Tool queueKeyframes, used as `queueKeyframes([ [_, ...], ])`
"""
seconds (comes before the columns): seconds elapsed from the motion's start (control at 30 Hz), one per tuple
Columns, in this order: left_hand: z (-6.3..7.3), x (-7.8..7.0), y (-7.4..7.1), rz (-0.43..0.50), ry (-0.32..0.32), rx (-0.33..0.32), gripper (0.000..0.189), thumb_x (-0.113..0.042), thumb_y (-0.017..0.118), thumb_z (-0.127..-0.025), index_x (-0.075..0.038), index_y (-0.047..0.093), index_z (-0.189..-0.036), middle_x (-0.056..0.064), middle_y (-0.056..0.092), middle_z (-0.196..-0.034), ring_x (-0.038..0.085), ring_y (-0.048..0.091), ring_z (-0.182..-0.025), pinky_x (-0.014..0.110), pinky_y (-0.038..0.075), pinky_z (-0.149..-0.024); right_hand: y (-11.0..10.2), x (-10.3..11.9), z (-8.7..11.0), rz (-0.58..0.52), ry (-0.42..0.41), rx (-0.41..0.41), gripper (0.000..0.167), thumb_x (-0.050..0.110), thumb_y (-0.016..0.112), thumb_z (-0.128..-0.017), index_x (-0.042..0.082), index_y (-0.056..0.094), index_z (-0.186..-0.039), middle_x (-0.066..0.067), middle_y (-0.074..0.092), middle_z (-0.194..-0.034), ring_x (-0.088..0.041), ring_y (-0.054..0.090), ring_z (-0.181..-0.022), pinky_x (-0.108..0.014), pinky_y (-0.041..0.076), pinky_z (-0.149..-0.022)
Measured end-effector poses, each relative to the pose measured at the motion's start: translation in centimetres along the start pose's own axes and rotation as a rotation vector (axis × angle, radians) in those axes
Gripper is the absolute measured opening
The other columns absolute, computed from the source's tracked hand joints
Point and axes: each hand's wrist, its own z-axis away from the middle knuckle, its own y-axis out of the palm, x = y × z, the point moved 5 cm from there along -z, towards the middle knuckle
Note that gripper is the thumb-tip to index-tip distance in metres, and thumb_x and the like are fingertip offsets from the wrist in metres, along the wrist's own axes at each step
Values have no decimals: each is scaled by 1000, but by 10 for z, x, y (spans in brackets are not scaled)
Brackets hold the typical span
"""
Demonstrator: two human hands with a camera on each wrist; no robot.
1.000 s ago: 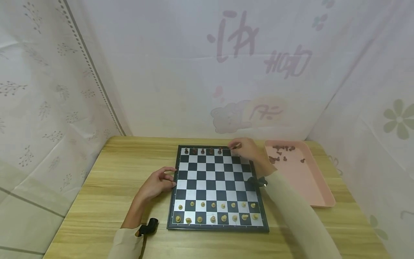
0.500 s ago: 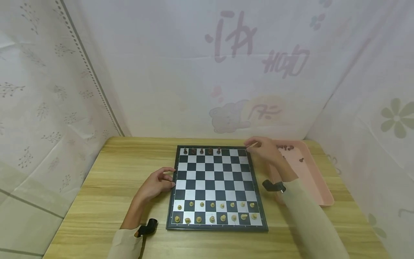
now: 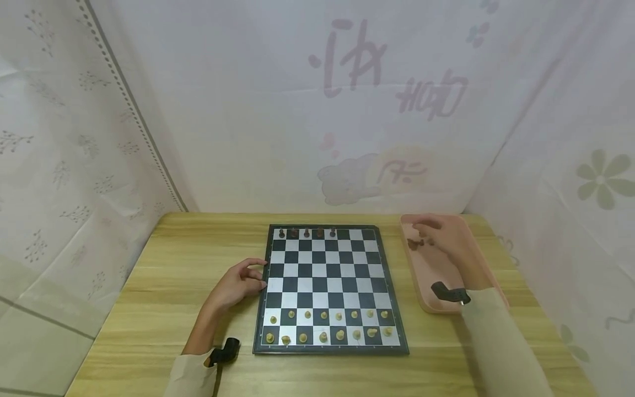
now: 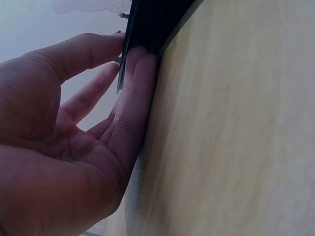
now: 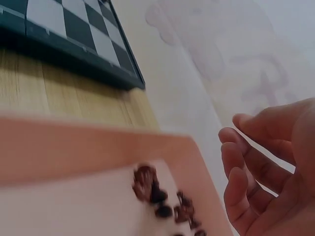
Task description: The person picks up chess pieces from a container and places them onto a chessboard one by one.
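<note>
Left hand resting loosely against the square black-and-white chessboard; right hand, seemingly unladen, over the shallow pink tray. Nearer than both, we judge the small cream chessmen complete; beyond the left, five small dark-brown chessmen stand, others lying beneath the right.

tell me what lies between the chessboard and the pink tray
Only a bare strip of the wooden table separates the chessboard and the pink tray. The head view shows it; the right wrist view shows part of it.
</note>
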Motion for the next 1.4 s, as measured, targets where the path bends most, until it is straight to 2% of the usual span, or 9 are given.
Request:
queueKeyframes([
  [0.2,0,0,1,-4,-6,-3,56,2,79,-94,1,62,-147,17,71,-108,26,68,-92,35,56,-81,-9,-20,-1,-190,-32,-28,30,14,63,-113,-3,74,-136,-26,74,-127,-25,73,-90,-34,62,-69],
  [0.37,2,-3,1,2,4,2,55,3,78,-94,2,62,-147,17,72,-108,26,69,-92,36,56,-82,-5,-20,-1,-152,-94,-25,24,5,68,-107,2,81,-127,-21,75,-132,-35,70,-96,-32,57,-66],
  [0.43,2,-3,2,7,8,3,55,3,78,-94,2,61,-146,17,72,-108,26,69,-92,36,57,-82,-2,-21,-2,-69,-102,-34,21,7,72,-105,4,84,-121,-16,75,-134,-36,69,-108,-28,54,-72],
  [0.53,3,-3,1,18,7,6,55,3,78,-94,2,61,-146,17,71,-108,26,68,-92,36,57,-83,3,-24,-4,35,-31,-34,15,14,76,-104,9,87,-111,-10,75,-139,-31,63,-129,-27,47,-94],
  [0.67,2,-2,1,19,6,8,56,3,79,-94,2,61,-146,17,71,-108,26,68,-92,36,57,-83,12,-33,-2,72,105,39,17,20,77,-104,6,85,-108,-18,68,-145,-38,56,-139,-50,43,-110],
  [0.83,2,-2,1,21,6,8,56,3,78,-94,2,61,-147,17,71,-108,26,68,-92,36,57,-83,19,-38,-2,122,127,77,28,27,80,-102,0,81,-113,-28,66,-141,-48,51,-138,-65,38,-114],
  [1.07,2,-2,0,13,4,4,56,3,79,-94,2,61,-147,17,71,-109,27,69,-93,37,57,-85,22,-36,-2,157,102,66,28,31,81,-101,3,82,-106,-28,72,-130,-50,53,-138,-69,33,-117],
  [1.23,2,-2,0,23,8,10,56,2,79,-95,2,61,-147,17,72,-109,27,69,-93,37,58,-85,24,-29,-3,194,82,93,27,26,77,-101,1,81,-111,-31,68,-137,-55,50,-140,-73,34,-114],
  [1.4,1,-2,1,34,14,17,55,2,78,-95,3,60,-147,18,72,-109,27,69,-93,37,59,-84,25,-30,-5,213,107,109,32,35,76,-103,4,80,-108,-31,66,-142,-58,42,-146,-79,25,-118],
])
